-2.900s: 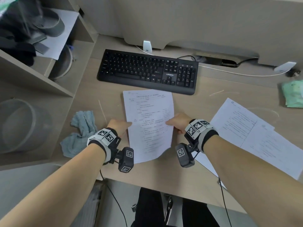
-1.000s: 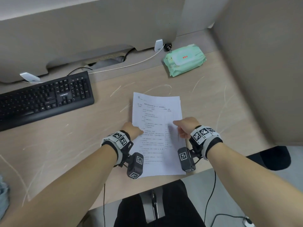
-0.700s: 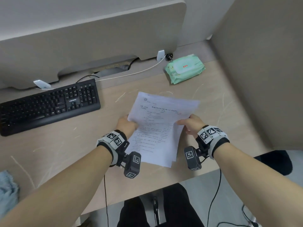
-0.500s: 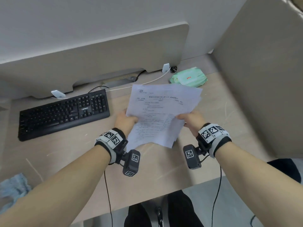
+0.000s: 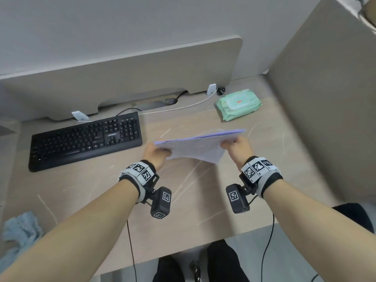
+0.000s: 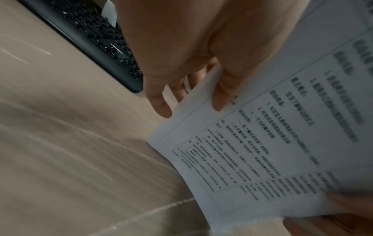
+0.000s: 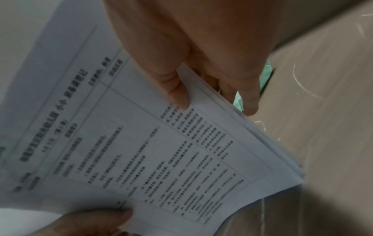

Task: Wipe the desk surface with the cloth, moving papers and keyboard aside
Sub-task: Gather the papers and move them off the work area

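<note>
A stack of printed papers (image 5: 199, 147) hangs in the air above the desk (image 5: 85, 192), tipped nearly edge-on to the head view. My left hand (image 5: 156, 154) pinches its left edge, thumb on top of the papers (image 6: 262, 143) and fingers beneath. My right hand (image 5: 237, 148) pinches the right edge of the papers (image 7: 141, 151) the same way. The black keyboard (image 5: 85, 140) lies at the back left of the desk. A crumpled blue cloth (image 5: 19, 231) sits at the near left edge, far from both hands.
A green pack of wipes (image 5: 238, 103) lies at the back right, with a white cable (image 5: 175, 107) running behind it. A partition (image 5: 122, 78) closes the back and a side panel (image 5: 325, 119) the right. White scratch marks streak the desk top.
Both hands have lifted the gathered papers off the desk and tilted them up, so the stack now shows nearly edge-on. The head view has risen and swung left.
</note>
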`<action>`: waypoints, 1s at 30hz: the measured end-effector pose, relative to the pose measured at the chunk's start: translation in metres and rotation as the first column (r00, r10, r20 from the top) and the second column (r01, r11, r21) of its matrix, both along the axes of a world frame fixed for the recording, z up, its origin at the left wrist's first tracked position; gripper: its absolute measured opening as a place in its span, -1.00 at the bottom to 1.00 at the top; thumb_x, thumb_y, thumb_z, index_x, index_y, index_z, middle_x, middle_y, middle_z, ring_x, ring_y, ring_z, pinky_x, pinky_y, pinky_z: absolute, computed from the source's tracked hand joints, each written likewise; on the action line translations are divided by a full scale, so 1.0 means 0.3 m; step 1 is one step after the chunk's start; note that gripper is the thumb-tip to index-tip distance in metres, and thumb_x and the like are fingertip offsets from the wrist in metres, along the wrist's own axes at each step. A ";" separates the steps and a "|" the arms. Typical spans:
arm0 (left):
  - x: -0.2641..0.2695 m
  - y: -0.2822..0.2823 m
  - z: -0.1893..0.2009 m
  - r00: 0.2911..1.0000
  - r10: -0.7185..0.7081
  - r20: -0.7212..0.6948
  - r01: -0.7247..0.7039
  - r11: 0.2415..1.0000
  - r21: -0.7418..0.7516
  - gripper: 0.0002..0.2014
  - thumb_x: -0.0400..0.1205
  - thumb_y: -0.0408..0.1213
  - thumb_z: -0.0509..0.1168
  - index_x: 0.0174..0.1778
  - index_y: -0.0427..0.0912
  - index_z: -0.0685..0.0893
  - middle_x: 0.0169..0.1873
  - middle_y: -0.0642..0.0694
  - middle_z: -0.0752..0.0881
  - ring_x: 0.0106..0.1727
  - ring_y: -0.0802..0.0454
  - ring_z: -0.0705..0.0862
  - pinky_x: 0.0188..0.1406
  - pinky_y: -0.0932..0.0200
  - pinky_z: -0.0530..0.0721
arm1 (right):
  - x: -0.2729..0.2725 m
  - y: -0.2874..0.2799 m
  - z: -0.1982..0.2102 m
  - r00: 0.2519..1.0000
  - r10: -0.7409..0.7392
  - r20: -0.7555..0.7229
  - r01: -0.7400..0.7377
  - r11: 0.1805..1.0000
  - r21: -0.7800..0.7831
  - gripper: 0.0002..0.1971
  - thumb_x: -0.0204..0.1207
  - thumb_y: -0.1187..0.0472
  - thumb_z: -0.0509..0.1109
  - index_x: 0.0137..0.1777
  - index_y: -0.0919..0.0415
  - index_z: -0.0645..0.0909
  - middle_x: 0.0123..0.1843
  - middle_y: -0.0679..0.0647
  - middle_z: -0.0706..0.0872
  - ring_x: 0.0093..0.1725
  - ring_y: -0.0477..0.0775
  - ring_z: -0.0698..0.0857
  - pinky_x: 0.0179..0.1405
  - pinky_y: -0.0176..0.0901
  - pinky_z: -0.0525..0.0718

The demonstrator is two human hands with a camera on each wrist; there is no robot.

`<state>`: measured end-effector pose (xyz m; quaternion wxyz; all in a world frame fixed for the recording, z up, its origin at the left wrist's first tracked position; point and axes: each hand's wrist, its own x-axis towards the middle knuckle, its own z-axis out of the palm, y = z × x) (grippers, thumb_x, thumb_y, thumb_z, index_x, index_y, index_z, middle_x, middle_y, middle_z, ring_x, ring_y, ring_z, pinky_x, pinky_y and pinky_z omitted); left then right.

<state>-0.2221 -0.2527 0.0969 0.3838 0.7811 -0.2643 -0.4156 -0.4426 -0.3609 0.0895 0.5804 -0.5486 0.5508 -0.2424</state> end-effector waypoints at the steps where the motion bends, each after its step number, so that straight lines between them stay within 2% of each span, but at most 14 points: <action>1: 0.001 -0.002 -0.003 1.000 0.013 -0.017 -0.013 1.000 0.005 -0.82 0.48 -0.60 0.34 -0.21 -0.23 0.70 -0.19 -0.17 0.65 -0.09 -0.03 0.58 -0.01 0.02 0.58 | 0.003 0.003 0.003 1.000 -0.013 -0.006 0.013 1.000 0.008 -0.77 0.30 0.42 0.33 -0.18 0.14 0.73 -0.27 0.00 0.72 -0.22 0.01 0.61 -0.23 -0.15 0.54; 3: 0.005 -0.003 0.003 0.997 0.046 -0.055 -0.046 0.999 0.005 -0.77 0.49 -0.56 0.34 -0.29 -0.10 0.67 -0.22 -0.14 0.67 -0.09 -0.03 0.60 0.03 -0.06 0.66 | 0.009 0.000 0.008 1.000 -0.014 -0.021 0.014 1.000 0.005 -0.78 0.32 0.43 0.31 -0.23 0.11 0.70 -0.30 -0.02 0.70 -0.25 0.01 0.59 -0.26 -0.14 0.52; 6: 0.014 -0.001 -0.001 0.988 0.088 -0.124 -0.091 0.996 -0.014 -0.76 0.50 -0.52 0.33 -0.19 -0.04 0.70 -0.12 -0.18 0.71 -0.10 -0.08 0.61 -0.10 -0.03 0.63 | 0.005 -0.010 0.011 1.000 0.017 -0.015 -0.017 0.999 -0.035 -0.67 0.40 0.51 0.29 -0.17 0.04 0.71 -0.12 -0.01 0.79 -0.10 0.02 0.67 -0.08 -0.10 0.60; 9: 0.000 0.011 -0.019 0.981 0.076 -0.176 -0.083 0.996 -0.033 -0.72 0.51 -0.57 0.32 0.01 -0.15 0.73 -0.03 -0.13 0.76 -0.13 0.04 0.65 -0.05 0.14 0.57 | 0.000 -0.007 -0.017 0.997 0.061 -0.051 -0.062 0.998 -0.026 -0.66 0.43 0.48 0.29 -0.05 0.02 0.72 -0.05 -0.07 0.80 0.02 0.03 0.73 0.02 -0.10 0.65; 11: -0.013 0.013 -0.034 0.978 0.075 -0.193 -0.084 0.996 -0.042 -0.66 0.49 -0.59 0.32 0.13 -0.23 0.73 0.04 -0.14 0.77 -0.09 0.04 0.67 0.04 0.12 0.56 | 0.001 0.000 -0.043 0.991 0.086 -0.098 -0.089 0.996 -0.030 -0.67 0.45 0.46 0.28 0.04 0.09 0.72 0.03 -0.02 0.81 0.10 0.07 0.73 0.12 -0.03 0.66; 14: -0.011 -0.004 -0.047 0.968 0.130 -0.215 -0.144 0.988 -0.048 -0.69 0.52 -0.55 0.35 0.12 -0.17 0.73 0.07 -0.12 0.77 0.00 0.01 0.70 0.08 0.10 0.58 | 0.007 -0.005 -0.056 0.994 0.059 -0.096 -0.067 0.995 -0.072 -0.72 0.50 0.44 0.26 0.04 0.12 0.70 0.01 0.03 0.78 0.02 0.07 0.68 0.07 -0.04 0.60; 18: -0.015 0.000 -0.079 0.987 0.051 -0.151 -0.053 0.999 -0.007 -0.65 0.55 -0.48 0.40 0.28 -0.32 0.68 0.11 -0.12 0.74 0.21 -0.13 0.72 0.27 0.03 0.63 | 0.012 -0.012 -0.093 0.981 0.098 -0.167 -0.109 0.992 -0.062 -0.71 0.52 0.40 0.25 0.12 0.17 0.71 0.08 0.05 0.79 0.10 0.11 0.71 0.12 -0.02 0.63; 21: -0.014 -0.006 -0.076 0.991 0.042 -0.127 -0.043 0.999 -0.004 -0.66 0.62 -0.44 0.35 0.33 -0.38 0.64 0.18 -0.17 0.72 0.25 -0.13 0.69 0.24 0.07 0.62 | 0.019 -0.020 -0.096 0.974 0.108 -0.201 -0.121 0.991 -0.053 -0.78 0.56 0.35 0.26 0.09 0.23 0.71 0.08 0.09 0.81 0.12 0.18 0.73 0.16 0.07 0.66; 23: 0.000 -0.012 -0.067 0.992 0.036 -0.123 -0.038 0.999 -0.015 -0.67 0.66 -0.42 0.31 0.35 -0.37 0.62 0.25 -0.21 0.71 0.26 -0.15 0.68 0.25 0.01 0.64 | 0.024 -0.029 -0.082 0.978 0.117 -0.173 -0.123 0.992 -0.025 -0.81 0.58 0.32 0.28 0.02 0.11 0.72 0.06 0.03 0.81 0.10 0.13 0.74 0.17 0.09 0.69; 26: 0.029 -0.010 -0.061 0.994 0.011 -0.112 -0.012 1.000 -0.001 -0.72 0.69 -0.39 0.26 0.31 -0.32 0.66 0.25 -0.23 0.73 0.23 -0.18 0.71 0.27 -0.11 0.67 | 0.038 -0.043 -0.053 0.979 0.146 -0.144 -0.148 0.989 0.000 -0.78 0.61 0.31 0.32 -0.08 -0.06 0.69 0.04 -0.03 0.80 0.08 0.08 0.75 0.20 0.12 0.71; 28: 0.041 -0.015 -0.061 0.996 -0.007 -0.092 0.008 1.000 0.014 -0.73 0.70 -0.38 0.22 0.28 -0.29 0.67 0.20 -0.22 0.75 0.17 -0.18 0.73 0.21 -0.10 0.69 | 0.048 -0.055 -0.038 0.972 0.159 -0.172 -0.165 0.986 -0.019 -0.83 0.60 0.30 0.35 -0.02 0.00 0.70 0.06 0.02 0.82 0.09 0.14 0.77 0.18 0.15 0.71; 30: 0.046 -0.029 -0.062 0.998 -0.020 -0.052 0.022 0.999 0.034 -0.75 0.71 -0.38 0.17 0.25 -0.25 0.66 0.11 -0.17 0.75 0.03 -0.12 0.73 -0.01 0.06 0.70 | 0.052 -0.061 -0.025 0.961 0.189 -0.203 -0.196 0.981 -0.012 -0.82 0.59 0.29 0.36 0.11 0.08 0.72 0.09 -0.01 0.82 0.10 0.10 0.76 0.16 0.03 0.71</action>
